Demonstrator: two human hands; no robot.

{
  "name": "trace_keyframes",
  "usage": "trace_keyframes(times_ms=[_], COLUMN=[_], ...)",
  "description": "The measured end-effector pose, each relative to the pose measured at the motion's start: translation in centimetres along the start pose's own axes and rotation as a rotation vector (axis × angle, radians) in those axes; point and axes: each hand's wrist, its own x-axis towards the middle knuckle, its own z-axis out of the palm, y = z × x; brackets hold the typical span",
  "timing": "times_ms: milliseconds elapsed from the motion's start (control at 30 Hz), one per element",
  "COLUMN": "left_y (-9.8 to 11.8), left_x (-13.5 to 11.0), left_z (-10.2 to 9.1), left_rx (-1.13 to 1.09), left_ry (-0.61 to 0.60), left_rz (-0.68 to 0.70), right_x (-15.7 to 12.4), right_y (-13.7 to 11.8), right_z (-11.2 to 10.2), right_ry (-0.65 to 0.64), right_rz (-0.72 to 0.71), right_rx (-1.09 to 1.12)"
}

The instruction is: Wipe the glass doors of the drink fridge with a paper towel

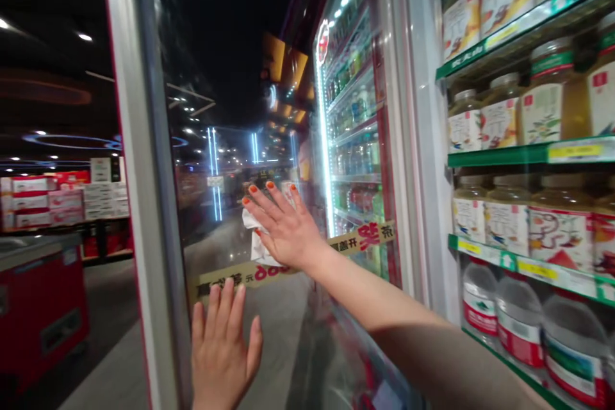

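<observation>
Under the spread fingers of my right hand [291, 227], a white cloth [259, 248] is pressed flat against the glass door [230, 333] of a drinks fridge. Parts of the cloth stick out left of the fingers; the rest is hidden by the hand. Lower and to the left, my left hand [221, 343] is held up with its fingers stretched out at the glass, holding nothing. A gold sticker strip [343, 243] with lettering runs across the door, behind both hands. I cannot tell whether the left palm touches the pane.
The door's metal frame [139, 205] stands left of the hands. To the right, fridge shelves with green edges [500, 157] hold bottled drinks [542, 102] and large clear bottles [521, 317]. Beyond the door are a red chest [48, 314] and stacked boxes [67, 198].
</observation>
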Motion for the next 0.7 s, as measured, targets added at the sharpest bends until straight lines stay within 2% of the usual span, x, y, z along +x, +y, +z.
trace_keyframes(times_ms=[100, 167, 267, 333, 367, 500, 633, 700], left_y=[-0.3, 0.2, 1.8, 3.4, 4.2, 6.3, 6.9, 7.1], left_x=[0.5, 0.7, -0.1, -1.5, -2.2, -3.8, -2.5, -1.8], left_z=[-0.6, -1.4, -2.7, -3.2, -3.3, -2.8, -2.9, -3.3], left_rx=[-0.044, -0.199, -0.488, -0.599, -0.617, -0.632, -0.732, -0.807], left_ry=[-0.024, -0.027, -0.102, -0.238, -0.302, -0.384, -0.498, -0.498], left_rz=[-0.037, -0.121, -0.297, -0.342, -0.341, -0.418, -0.655, -0.828], right_x=[-4.0, -7.9, -13.7, -16.5, -17.5, -18.6, -18.3, -18.8], right_y=[0.4, -0.8, -4.4, -7.4, -8.8, -13.0, -14.6, -14.9], right_z=[0.6, 0.7, 0.3, 0.1, 0.0, -0.5, -1.6, -1.8], right_ry=[-0.060, -0.071, 0.071, 0.203, 0.241, 0.252, 0.187, 0.135], right_rz=[-0.010, 0.129, 0.560, 0.864, 0.970, 1.169, 1.465, 1.530], right_rx=[0.131, 0.283, 0.611, 0.859, 0.955, 1.154, 1.568, 1.723])
